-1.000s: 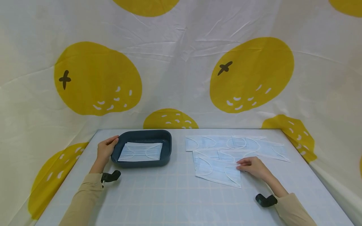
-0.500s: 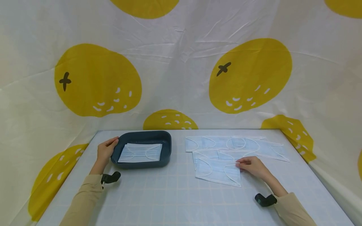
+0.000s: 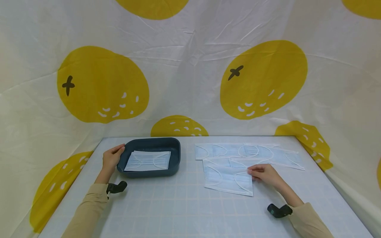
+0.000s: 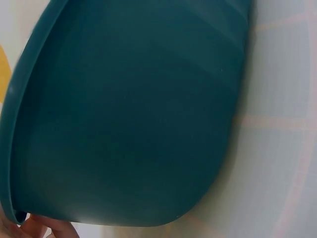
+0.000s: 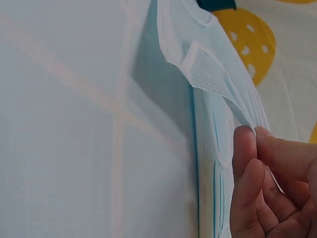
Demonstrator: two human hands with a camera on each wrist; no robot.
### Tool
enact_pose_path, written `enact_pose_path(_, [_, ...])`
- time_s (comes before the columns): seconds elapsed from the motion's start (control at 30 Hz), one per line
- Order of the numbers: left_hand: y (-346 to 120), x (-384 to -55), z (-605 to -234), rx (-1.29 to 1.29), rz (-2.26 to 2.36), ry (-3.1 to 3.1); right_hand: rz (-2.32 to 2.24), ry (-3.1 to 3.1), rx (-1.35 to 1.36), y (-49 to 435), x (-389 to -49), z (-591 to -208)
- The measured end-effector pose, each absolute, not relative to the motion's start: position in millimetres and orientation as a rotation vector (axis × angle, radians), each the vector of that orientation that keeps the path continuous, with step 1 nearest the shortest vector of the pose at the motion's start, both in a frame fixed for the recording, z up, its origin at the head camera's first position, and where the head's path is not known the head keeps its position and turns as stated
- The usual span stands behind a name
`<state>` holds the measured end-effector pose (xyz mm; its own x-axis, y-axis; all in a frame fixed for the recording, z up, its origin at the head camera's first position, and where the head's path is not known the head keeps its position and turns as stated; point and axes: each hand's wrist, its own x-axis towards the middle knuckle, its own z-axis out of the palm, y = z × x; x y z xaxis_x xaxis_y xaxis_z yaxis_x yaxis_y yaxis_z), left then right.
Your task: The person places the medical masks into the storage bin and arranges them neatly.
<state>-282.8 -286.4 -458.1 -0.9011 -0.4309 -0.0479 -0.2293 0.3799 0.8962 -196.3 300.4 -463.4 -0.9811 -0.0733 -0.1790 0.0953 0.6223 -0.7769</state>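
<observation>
Behind the counter (image 3: 166, 208) hangs a white cloth (image 3: 187, 82) with large yellow fruits (image 3: 102, 84) printed on it. At the left stands a dark tray (image 3: 148, 174), and inside it lie flat masks (image 3: 147, 161); how many, I cannot tell. The left hand (image 3: 110, 160) pinches the tray's rim near its far left corner. The right hand (image 3: 266, 174) pinches the right edge of a blue mask (image 3: 227, 180) between thumb and finger. This mask lies on the person's side of the loose masks (image 3: 218, 150), partly covering them.

In my judgement, the ear loops (image 3: 221, 178) are the main risk: they are thin and close together, so one could catch and drag a neighbour. Because only one edge is held, the blue mask may fold or slip. A pull on the rim could also tilt the tray.

From the head view, the blue mask looks almost flat. The right wrist view shows its edge raised, with a shadow underneath. The left wrist view shows the tray's outer wall, but not its contents.
</observation>
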Motion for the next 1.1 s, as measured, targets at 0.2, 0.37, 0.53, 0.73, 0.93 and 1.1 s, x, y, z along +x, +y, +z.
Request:
enact_pose_path(0.2, [-286, -282, -458, 0.580, -1.531, -2.445, -1.318, 2.627, -0.003, 295, -200, -462])
enact_pose_path(0.37, [-287, -282, -458, 0.573, -1.532, -2.447, -1.373, 2.590, -0.033, 291, -204, -461])
enact_pose_path(0.53, [-288, -282, -459, 0.576, -1.536, -2.446, -1.389, 2.581, -0.070, 284, -209, -458])
enact_pose_path(0.73, [-287, -282, -459, 0.587, -1.542, -2.452, -1.395, 2.584, -0.097, 278, -213, -453])
enact_pose_path(0.93, [-286, -281, -458, 0.582, -1.528, -2.458, -1.412, 2.575, -0.127, 274, -218, -446])
enact_pose_path(1.1, [-288, -280, -459, 0.551, -1.512, -2.464, -1.435, 2.571, -0.167, 270, -221, -439])
